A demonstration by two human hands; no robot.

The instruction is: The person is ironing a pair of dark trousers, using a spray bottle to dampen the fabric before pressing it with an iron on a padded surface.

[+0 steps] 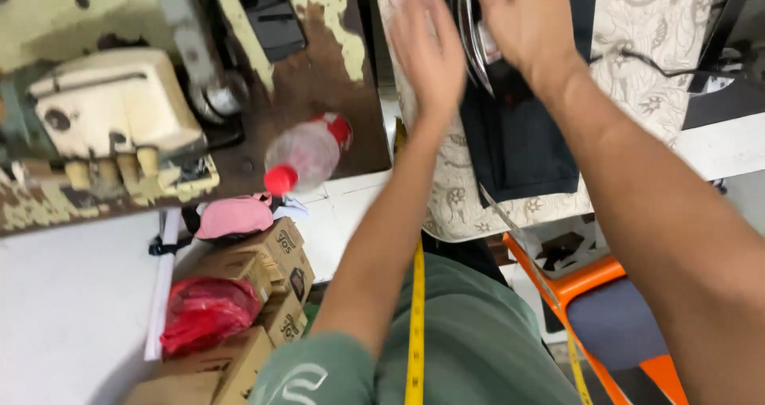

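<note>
A yellow tape measure [417, 325] hangs over a green shirt [478, 349] as the left hand [430, 50], open flat, and right hand [530, 23] press dark cloth [518, 146], seemingly soft and light, on the patterned padded surface [661, 31].

Single view, taken from a camera worn on the person's head and aimed steeply downward and forward. The lens sits close above the wearer: the green shirt [478, 341] and the yellow measuring tape [416, 325] hanging over it fill the lower centre, and both forearms rise from the bottom edge toward the top. The left hand [430, 50] and right hand [530, 23] lie at the upper edge, partly cut off, over the patterned ironing board [653, 39]. The worn sewing machine table [319, 78] occupies the upper left; the floor with cardboard boxes [263, 277] lies lower left. No second view is present.
</note>
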